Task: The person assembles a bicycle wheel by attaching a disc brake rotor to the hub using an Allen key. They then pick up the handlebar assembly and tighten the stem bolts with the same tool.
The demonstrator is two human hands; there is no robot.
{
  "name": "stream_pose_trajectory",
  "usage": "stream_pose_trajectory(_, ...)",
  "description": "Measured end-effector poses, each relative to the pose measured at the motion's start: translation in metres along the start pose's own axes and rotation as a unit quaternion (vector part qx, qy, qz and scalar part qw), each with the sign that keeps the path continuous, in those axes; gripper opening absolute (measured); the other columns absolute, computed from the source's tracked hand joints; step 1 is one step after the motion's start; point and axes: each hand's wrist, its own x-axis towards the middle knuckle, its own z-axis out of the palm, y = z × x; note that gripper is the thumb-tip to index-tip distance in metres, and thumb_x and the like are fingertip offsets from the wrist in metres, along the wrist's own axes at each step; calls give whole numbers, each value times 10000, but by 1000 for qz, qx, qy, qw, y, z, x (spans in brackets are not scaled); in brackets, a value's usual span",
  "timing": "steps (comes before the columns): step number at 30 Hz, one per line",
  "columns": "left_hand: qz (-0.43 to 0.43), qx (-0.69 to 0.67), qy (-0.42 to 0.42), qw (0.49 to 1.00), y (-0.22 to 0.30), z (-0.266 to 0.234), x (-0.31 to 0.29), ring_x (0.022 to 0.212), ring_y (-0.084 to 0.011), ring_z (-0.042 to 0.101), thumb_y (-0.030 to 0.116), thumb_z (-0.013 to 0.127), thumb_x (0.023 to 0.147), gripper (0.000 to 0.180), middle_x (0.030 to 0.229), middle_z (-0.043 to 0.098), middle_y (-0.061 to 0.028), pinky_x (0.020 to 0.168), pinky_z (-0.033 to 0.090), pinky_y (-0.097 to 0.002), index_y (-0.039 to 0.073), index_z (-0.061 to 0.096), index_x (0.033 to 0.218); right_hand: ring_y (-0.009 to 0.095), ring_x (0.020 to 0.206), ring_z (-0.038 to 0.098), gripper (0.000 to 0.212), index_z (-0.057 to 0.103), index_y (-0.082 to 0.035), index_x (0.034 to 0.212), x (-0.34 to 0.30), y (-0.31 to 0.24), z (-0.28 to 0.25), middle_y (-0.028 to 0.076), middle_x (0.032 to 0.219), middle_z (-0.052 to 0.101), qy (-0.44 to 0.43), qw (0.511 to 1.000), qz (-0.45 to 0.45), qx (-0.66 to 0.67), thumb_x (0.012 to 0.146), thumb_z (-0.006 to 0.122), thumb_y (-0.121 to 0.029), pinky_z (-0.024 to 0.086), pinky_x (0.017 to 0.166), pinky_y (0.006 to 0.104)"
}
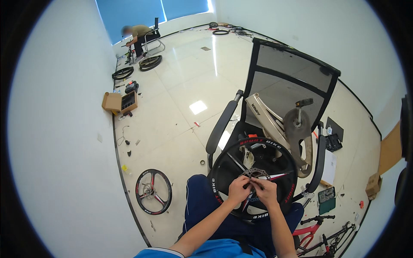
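Observation:
A black bicycle wheel (218, 165) with red and white lettering lies across my lap and the front of a mesh-backed chair (289, 79). A metal brake disc (257, 171) sits at its hub. Over the hub, at the disc's near edge, my left hand (239, 189) and my right hand (265, 191) meet. Both have their fingers pinched together, and whatever lies between the fingertips is too small or hidden. Beyond the wheel, a beige bicycle frame (263, 115) with a crank and black pedal (304, 102) rests on the chair seat.
Another spoked wheel (137, 189) lies on the floor at left. Farther off are an open cardboard box (112, 102) and a person (140, 32) seated on a chair. To the right are a green tool case (327, 206), a red bike frame (306, 231) and a cardboard carton (373, 185).

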Motion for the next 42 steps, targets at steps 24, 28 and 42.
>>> stream_pose_trajectory(24,14,-48,5,999,11,1,8,705,-260,702,-20,705,790,149,827,707,-133,649,548,-313,9,756,927,204,751,713,207,721,-2,938,-4,1,0,105,826,725,76,997,10,2,769,826,-59,552,712,291)
stream_pose_trajectory(28,53,-43,9,998,13,0,10,770,-314,691,-17,682,784,179,882,697,-138,692,548,-367,6,737,953,234,853,742,264,732,1,1075,2,-18,-2,152,939,749,40,998,-24,42,812,749,-16,570,787,308)
stream_pose_trajectory(42,3,-69,24,997,11,-1,11,746,-343,705,42,705,763,161,830,712,-170,670,550,-367,-8,729,914,194,891,714,258,733,-23,1039,11,-18,4,102,969,735,76,995,-43,50,790,782,-69,549,772,299)
